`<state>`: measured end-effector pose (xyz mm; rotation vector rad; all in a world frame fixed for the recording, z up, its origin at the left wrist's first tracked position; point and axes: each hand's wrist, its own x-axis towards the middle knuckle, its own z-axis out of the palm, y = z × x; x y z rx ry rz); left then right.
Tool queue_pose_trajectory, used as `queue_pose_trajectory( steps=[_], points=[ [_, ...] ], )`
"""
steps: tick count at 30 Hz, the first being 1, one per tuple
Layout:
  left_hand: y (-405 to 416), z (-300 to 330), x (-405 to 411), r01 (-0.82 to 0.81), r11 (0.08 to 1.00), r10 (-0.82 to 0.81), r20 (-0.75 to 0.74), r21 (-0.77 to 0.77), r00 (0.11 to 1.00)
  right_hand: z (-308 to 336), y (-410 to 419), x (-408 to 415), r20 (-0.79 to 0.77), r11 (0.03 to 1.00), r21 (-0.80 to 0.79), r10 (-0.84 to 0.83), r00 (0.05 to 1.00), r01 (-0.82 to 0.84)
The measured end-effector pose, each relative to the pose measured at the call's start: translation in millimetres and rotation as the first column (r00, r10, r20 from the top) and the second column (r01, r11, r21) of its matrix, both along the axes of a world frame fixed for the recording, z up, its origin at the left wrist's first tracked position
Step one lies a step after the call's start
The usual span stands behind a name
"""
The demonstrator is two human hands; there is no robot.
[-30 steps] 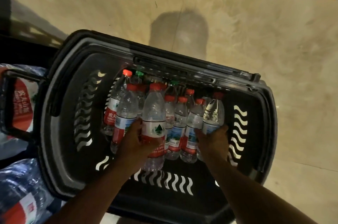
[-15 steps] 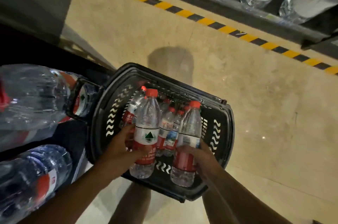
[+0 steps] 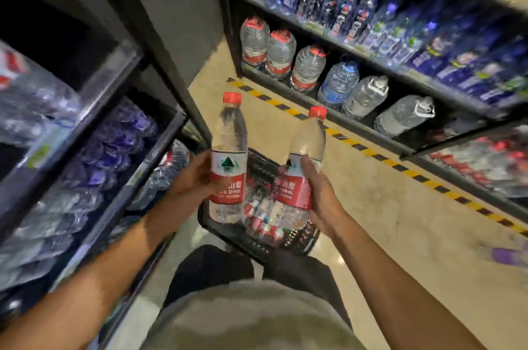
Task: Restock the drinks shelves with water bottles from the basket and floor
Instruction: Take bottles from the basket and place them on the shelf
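Note:
I hold two red-capped water bottles upright in front of me, well above the basket. My left hand (image 3: 191, 178) grips the left bottle (image 3: 229, 149) around its red and white label. My right hand (image 3: 321, 195) grips the right bottle (image 3: 307, 146) at its label too. Below them on the floor stands the black basket (image 3: 258, 244) with several more red-capped bottles (image 3: 264, 215) inside. The drinks shelves (image 3: 357, 55) rise ahead on the right, lined with blue-labelled bottles above and large jugs below.
A second shelf unit (image 3: 120, 132) on my left holds shrink-wrapped packs of bottles. A yellow and black floor stripe (image 3: 371, 152) runs along the foot of the right shelves. A grey pillar (image 3: 177, 6) stands between the two units. My legs are just behind the basket.
Both hands have lifted one bottle each out of the basket and raised them. My view has swung up from the basket to the shelves.

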<state>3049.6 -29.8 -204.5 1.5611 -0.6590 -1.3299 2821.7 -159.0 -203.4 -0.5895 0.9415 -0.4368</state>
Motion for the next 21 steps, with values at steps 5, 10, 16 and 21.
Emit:
queue_pose_trajectory(
  steps=[5,10,16,21],
  points=[
    [40.3,44.3,-4.5,-0.121,0.989,0.122,0.002,-0.086,0.993,46.2,13.8,0.9,0.089,0.991,0.062,0.113,0.990,-0.119],
    [81.4,70.3,-26.2,-0.334,0.936,0.327,-0.073,-0.108,0.942,63.7,21.7,-2.2,0.054,0.965,-0.053,0.260,0.964,-0.257],
    [141.9,94.3,-80.8,-0.523,0.826,0.525,-0.053,-0.210,0.850,81.4,45.3,-0.6,-0.080,0.841,-0.244,0.480,0.874,-0.484],
    [192.4,115.0,-127.9,-0.689,0.688,0.701,-0.039,-0.228,0.712,100.9,79.6,7.4,-0.168,0.640,-0.424,0.640,0.750,-0.641]
  ],
)
